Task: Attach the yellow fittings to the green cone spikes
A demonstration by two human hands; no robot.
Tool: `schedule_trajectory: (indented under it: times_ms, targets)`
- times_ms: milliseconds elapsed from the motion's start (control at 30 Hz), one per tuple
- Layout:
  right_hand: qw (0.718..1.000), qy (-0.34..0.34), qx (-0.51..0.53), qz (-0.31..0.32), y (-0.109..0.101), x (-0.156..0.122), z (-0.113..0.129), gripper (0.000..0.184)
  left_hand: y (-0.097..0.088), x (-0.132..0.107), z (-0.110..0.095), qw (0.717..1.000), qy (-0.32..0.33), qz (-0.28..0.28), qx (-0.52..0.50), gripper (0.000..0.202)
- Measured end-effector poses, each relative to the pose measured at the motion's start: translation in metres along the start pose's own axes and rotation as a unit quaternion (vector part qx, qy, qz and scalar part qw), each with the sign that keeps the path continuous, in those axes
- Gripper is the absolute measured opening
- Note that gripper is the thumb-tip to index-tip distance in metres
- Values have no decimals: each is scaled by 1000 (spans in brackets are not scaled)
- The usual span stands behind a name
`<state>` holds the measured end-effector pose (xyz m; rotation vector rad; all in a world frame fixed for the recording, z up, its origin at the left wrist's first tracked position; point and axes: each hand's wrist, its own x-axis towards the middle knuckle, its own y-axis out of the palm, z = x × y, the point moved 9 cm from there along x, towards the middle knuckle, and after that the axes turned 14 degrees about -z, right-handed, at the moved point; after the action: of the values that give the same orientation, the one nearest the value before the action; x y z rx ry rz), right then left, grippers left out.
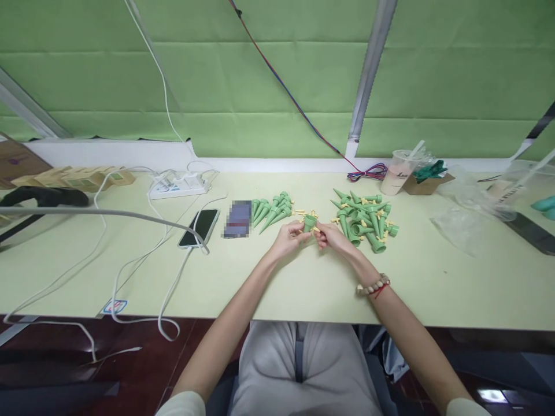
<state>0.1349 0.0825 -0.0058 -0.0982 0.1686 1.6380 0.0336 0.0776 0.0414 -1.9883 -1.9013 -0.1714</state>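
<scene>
My left hand [287, 240] is closed round a green plant-watering spike [309, 222], its hollow round end facing up. At the spike's right side, my right hand [335, 238] pinches a small yellow valve [316, 229]. Whether the valve sits in the spike or only touches it, I cannot tell. Just beyond my fingers lie several loose yellow valves [300, 212]. On the right is a heap of green spikes [373, 216], many with yellow valves on them. To the left, more green spikes [277, 209] lie side by side, points toward me.
A phone [199, 229] with a white cable lies left, beside a pixelated dark rectangle [237, 219]. Behind are a power strip [180, 186] and wooden blocks [78, 178]. On the right stand a drink cup [395, 173], a small box [427, 182], plastic bags [455, 225] and a dark phone [531, 232].
</scene>
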Motion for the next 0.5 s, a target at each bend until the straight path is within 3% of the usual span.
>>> schedule_trajectory:
  times_ms: [100,233,333,433,500]
  targets:
    - [997,64,40,24,4,-4,-4,48,1,-1,-1,1000,12,-5,-6,40]
    - [999,33,24,-13,1,-2,-1,48,3,-2,1,998,-21,-39,-42,39]
    - [988,-89,-92,-81,-10,-3,14,55,9,-4,8,989,-97,-35,-108,38]
    - [932,-240,-227,-153,-19,-12,38,48,8,-6,12,974,-159,-33,-155,38]
    - [903,-298,-268,-151,-18,-17,47,38,4,-6,12,970,-177,-32,-163,39]
